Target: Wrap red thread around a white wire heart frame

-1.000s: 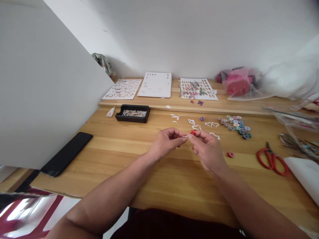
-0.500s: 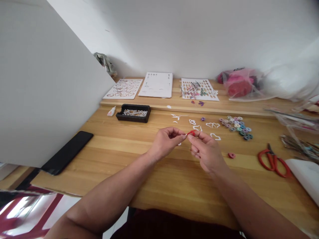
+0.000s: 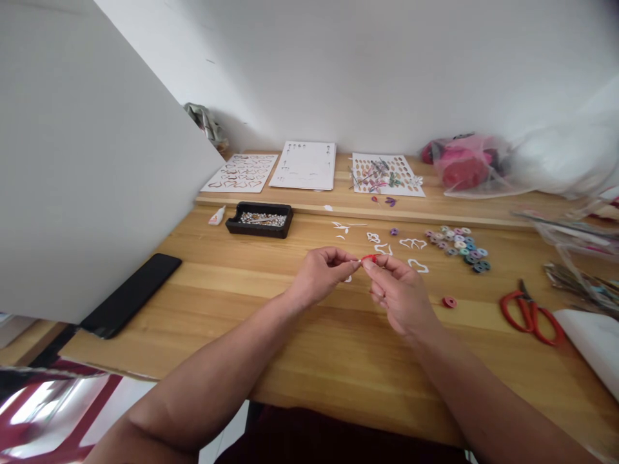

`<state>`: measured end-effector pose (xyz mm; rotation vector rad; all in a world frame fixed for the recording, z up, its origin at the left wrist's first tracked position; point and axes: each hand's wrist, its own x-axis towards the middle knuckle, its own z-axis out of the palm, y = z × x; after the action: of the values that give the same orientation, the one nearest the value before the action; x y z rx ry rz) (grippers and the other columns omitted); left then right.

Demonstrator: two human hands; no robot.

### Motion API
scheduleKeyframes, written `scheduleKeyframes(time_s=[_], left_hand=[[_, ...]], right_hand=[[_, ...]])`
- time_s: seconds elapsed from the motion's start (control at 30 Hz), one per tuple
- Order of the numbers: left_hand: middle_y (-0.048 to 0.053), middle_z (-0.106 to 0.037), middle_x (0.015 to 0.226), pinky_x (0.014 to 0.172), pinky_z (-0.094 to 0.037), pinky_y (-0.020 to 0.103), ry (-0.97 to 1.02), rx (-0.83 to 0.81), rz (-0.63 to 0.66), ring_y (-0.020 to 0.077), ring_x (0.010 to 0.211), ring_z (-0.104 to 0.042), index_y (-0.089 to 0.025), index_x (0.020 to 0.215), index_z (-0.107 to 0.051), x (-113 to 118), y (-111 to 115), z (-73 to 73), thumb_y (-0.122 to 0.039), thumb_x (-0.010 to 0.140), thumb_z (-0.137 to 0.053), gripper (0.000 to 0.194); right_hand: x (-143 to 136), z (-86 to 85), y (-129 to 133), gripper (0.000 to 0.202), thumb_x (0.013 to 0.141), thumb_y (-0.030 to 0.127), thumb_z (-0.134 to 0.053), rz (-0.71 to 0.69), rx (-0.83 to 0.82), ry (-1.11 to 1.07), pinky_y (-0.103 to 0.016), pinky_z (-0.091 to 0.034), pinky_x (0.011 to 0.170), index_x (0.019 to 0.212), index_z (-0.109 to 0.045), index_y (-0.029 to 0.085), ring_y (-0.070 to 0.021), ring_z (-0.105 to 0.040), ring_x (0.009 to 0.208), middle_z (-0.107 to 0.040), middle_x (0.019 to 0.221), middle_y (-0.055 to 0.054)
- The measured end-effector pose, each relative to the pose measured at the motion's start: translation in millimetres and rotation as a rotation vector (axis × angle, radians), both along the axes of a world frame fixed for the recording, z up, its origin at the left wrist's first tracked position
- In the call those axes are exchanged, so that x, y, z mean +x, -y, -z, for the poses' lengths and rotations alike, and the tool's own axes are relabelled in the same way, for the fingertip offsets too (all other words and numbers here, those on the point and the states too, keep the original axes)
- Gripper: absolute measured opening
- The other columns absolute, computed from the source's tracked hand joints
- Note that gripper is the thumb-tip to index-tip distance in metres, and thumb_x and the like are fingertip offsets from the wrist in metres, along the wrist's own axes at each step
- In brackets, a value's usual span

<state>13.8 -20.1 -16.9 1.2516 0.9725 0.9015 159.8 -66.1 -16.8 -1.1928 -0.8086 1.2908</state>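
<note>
Red thread (image 3: pixel 370 258) between close-set, pinching hands (image 3: pixel 318 278) (forearms (image 3: pixel 227 361) angled inward).

No text legible: label (image 3: pixel 215 220) on bottle (image 3: pixel 218 214) is a reddish blur, too small to read, and dark marks (image 3: pixel 295 146) on middle sheet (image 3: pixel 307 161) likewise can't be made out.

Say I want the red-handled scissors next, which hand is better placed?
Right, I'd judge: your right hand is nearer the red-handled scissors, with the red spool lying between. Your left hand is farther off. The right does pinch a small red piece, which it would likely need to release.
</note>
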Motion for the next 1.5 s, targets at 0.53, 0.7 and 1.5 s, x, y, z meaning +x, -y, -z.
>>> scheduleKeyframes(time_s=[0.53,0.7,1.5], left_hand=[[0.001,-0.064,0.069,0.050,-0.038,0.018,0.130,-0.050,0.038,0.0055,0.054,-0.052,-0.012,0.087,-0.067,-1.8,-0.6,-0.3,-0.037,0.070,-0.082,0.034],[0.006,-0.065,0.070,0.047,-0.039,0.018,0.187,-0.203,0.040,0.0084,0.055,-0.058,-0.009,0.085,-0.070,-2.8,-3.5,-1.5,-0.052,0.087,-0.062,0.044],[0.003,-0.065,0.067,0.048,-0.034,0.019,0.147,-0.168,0.056,0.0063,0.054,-0.054,-0.009,0.085,-0.070,0.1,0.8,-0.3,-0.025,0.067,-0.080,0.026]], right_hand=[[1.8,8.4,-2.5,0.030,0.072,0.043,-0.080,0.028,0.021,0.052,-0.017,-0.017,0.035,0.078,-0.060,0.020,-0.0023,-0.023,0.037,-0.036,0.048,0.011],[-0.9,6.4,-4.4,0.030,0.072,0.041,-0.079,0.054,0.018,0.072,-0.017,-0.016,0.035,0.076,-0.060,0.020,-0.0026,-0.023,0.037,-0.037,0.046,0.011],[-1.9,9.2,-5.4,0.031,0.070,0.041,-0.080,0.099,0.049,0.081,-0.019,-0.016,0.037,0.075,-0.060,0.019,-0.0026,-0.024,0.039,-0.039,0.048,0.010]])
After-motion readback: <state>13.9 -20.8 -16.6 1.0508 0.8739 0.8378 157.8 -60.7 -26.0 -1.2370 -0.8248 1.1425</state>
